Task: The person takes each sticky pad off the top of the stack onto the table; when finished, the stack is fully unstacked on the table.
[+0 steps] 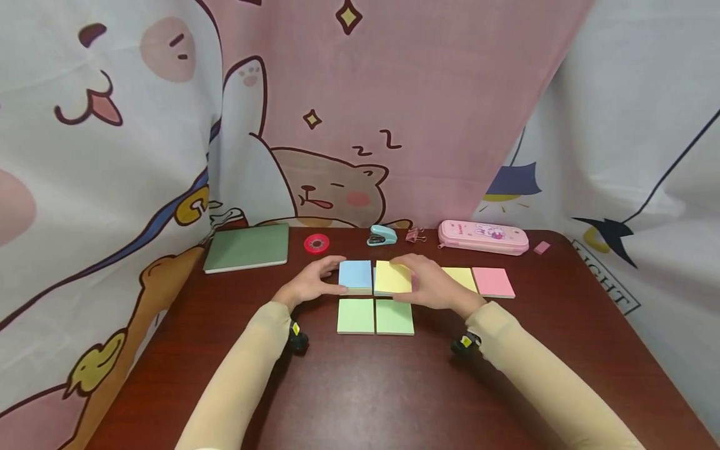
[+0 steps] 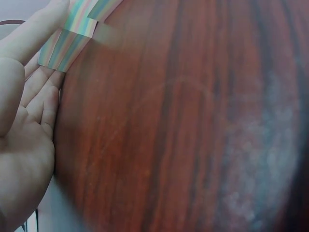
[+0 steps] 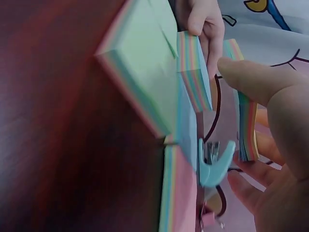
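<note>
The left hand (image 1: 312, 281) lay on the table (image 1: 360, 387) with its fingers loosely curved around the left edge of the blue sticky-note pad (image 1: 355, 275), thumb and fingertips touching that pad's side. The right hand (image 1: 432, 282) gripped the yellow sticky-note pad (image 1: 392, 277) from the right, thumb at the near edge and fingers curled over the far edge; in the right wrist view the thumb and fingers pinched the pad's striped stack (image 3: 246, 126) between them. The two pads sat side by side between the hands, nearly touching, flat on the table, each roughly square with edges running parallel to the table's front edge.

Just in front of them, nearer the person, two green sticky-note pads (image 1: 375, 316) lay edge to edge, making a two-by-two block with the held pair. To the right, partly behind the right hand, lay a second yellow pad (image 1: 462, 277), and touching its right side a pink pad (image 1: 492, 282). That made six pads in all: one blue, two yellow, two green, one pink.

Along the far edge stood one green notebook (image 1: 247, 247), one red tape roll (image 1: 317, 244), one teal stapler (image 1: 382, 235), one pink binder clip (image 1: 415, 235), one pink pencil case (image 1: 483, 237) lying lengthwise left to right, and one small pink eraser (image 1: 542, 247).
</note>
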Demonstrator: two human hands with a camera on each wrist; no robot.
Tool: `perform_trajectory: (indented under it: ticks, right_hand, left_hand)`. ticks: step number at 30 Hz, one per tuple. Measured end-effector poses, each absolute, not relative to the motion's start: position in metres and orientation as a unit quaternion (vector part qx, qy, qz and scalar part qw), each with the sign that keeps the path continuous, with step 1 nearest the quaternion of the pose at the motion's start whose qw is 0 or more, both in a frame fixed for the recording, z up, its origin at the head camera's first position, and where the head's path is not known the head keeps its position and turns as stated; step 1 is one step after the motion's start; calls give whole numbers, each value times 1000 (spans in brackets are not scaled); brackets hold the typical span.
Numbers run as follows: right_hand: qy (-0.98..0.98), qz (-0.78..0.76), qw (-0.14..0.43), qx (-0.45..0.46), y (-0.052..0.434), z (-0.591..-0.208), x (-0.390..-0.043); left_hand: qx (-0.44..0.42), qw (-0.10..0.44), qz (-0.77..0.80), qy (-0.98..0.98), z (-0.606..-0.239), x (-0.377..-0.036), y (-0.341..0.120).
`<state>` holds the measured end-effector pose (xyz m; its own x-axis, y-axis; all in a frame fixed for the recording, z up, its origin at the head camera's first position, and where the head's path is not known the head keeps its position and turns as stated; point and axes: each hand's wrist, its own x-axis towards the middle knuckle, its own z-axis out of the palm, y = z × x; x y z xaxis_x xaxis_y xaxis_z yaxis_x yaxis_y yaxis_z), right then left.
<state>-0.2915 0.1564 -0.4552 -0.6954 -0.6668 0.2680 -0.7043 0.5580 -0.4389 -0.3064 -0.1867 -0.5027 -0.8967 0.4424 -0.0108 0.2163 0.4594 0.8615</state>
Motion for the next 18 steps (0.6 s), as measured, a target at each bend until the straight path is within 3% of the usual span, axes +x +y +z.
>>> perform_trajectory:
  ticks: [10,18]
  right_hand:
    - [-880,258,16,398,213,-470,-246]
    - [-887,238,-6,395,232,-476,-232]
  left_hand:
    - [184,122,481,848,-501,-303,-187]
    - [191,119,486,845,-503,-302,-186]
